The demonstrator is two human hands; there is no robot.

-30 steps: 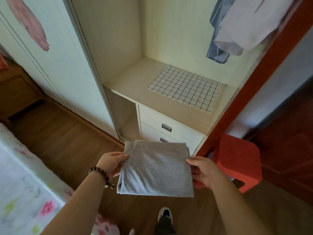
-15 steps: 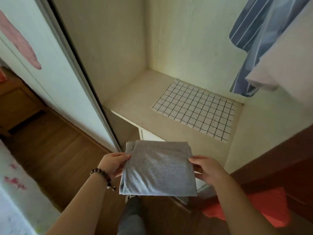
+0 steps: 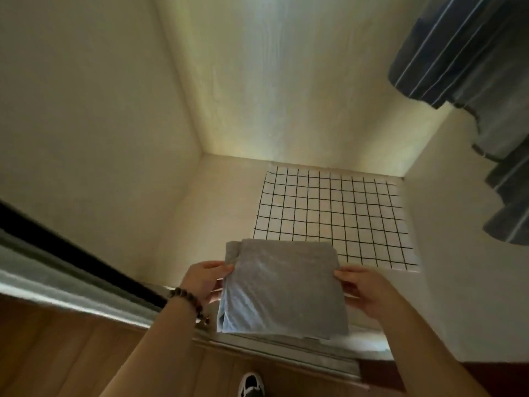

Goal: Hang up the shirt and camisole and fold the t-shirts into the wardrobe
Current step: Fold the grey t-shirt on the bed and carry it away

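A folded grey t-shirt (image 3: pixel 282 287) is held flat between both hands, over the front edge of the wardrobe shelf (image 3: pixel 226 202). My left hand (image 3: pixel 204 280) grips its left edge, thumb on top; a bead bracelet is on that wrist. My right hand (image 3: pixel 363 287) grips its right edge the same way. A folded white t-shirt with a black grid pattern (image 3: pixel 335 216) lies flat on the shelf, right of centre, just beyond the grey one. A blue striped shirt (image 3: pixel 446 50) hangs at the upper right.
Cream wardrobe walls (image 3: pixel 94 138) close in the shelf on the left, back and right. The sliding door track (image 3: pixel 71 270) runs along the lower left. Bare shelf lies left of the grid t-shirt. Wood panelling and my shoe (image 3: pixel 252 385) show at the bottom.
I have stepped closer to the wardrobe, and both hands have carried the grey t-shirt forward to the shelf's front edge. The drawers and red stool have left the view.
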